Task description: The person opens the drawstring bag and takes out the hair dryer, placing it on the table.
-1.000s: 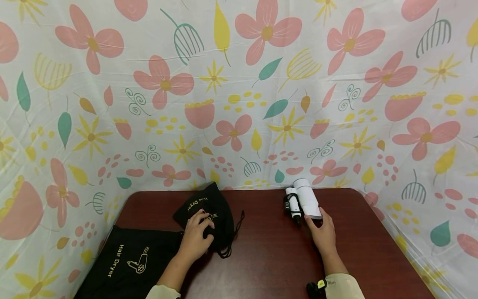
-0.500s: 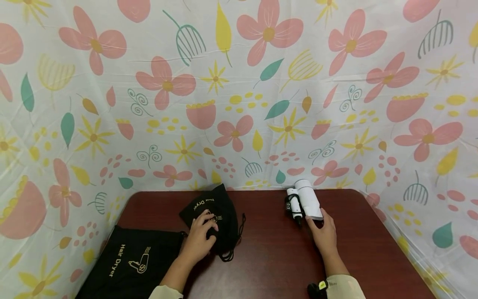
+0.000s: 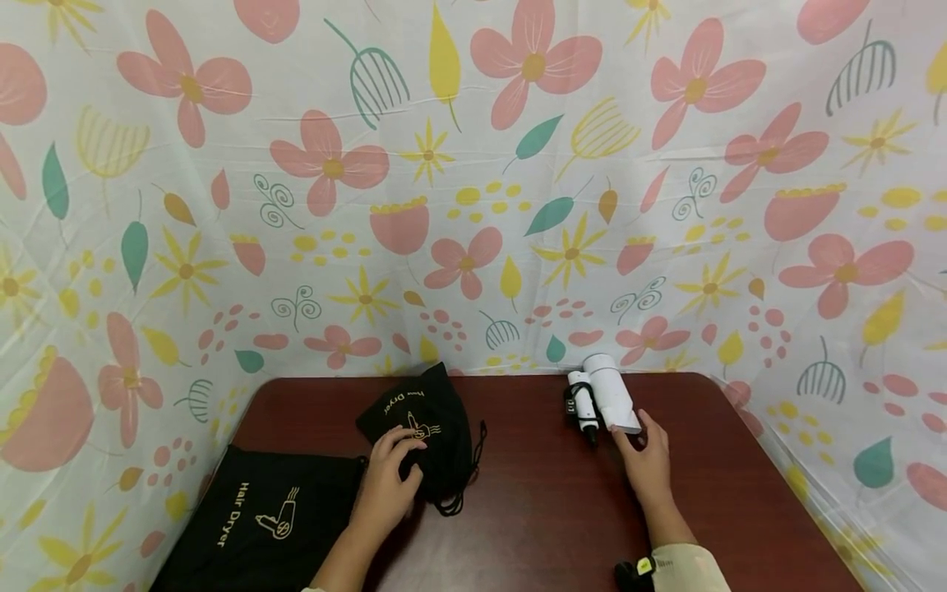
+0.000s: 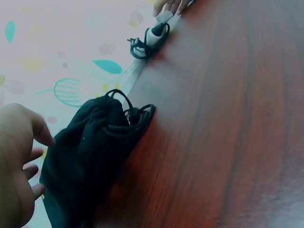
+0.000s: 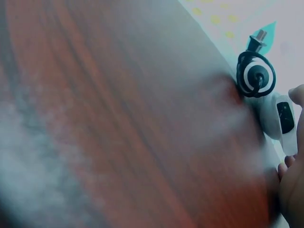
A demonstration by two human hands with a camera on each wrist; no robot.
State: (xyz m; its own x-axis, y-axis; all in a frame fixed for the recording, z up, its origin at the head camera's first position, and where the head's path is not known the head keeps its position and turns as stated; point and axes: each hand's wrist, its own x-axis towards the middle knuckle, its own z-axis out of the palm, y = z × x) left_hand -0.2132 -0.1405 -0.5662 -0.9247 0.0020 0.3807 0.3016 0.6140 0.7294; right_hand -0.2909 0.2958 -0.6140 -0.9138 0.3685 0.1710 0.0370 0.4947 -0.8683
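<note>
A black drawstring pouch (image 3: pixel 442 436) lettered "Hair Dryer" in gold lies at the table's left rear, bulging near its corded end. My left hand (image 3: pixel 385 489) hovers at its near side with loosely bent fingers, gripping nothing; whether the fingertips touch the cloth, I cannot tell. At the right rear lies a white folding hair dryer (image 3: pixel 612 395), its slimmer handle wrapped in a black cord (image 5: pixel 240 76) with a plug. My right hand (image 3: pixel 649 460) is at the dryer's near end, thumb and fingers spread on either side of it. Contact there is uncertain.
A larger flat black bag (image 3: pixel 288 518), also lettered "Hair Dryer", lies at the front left. The dark red wooden table (image 3: pixel 518 510) ends at a flowered cloth backdrop (image 3: pixel 473 205) behind and at both sides.
My right hand has drawn slightly toward me and loosened from the hair dryer. The pouch shifted slightly right earlier, and my left hand has since slid back a little from it.
</note>
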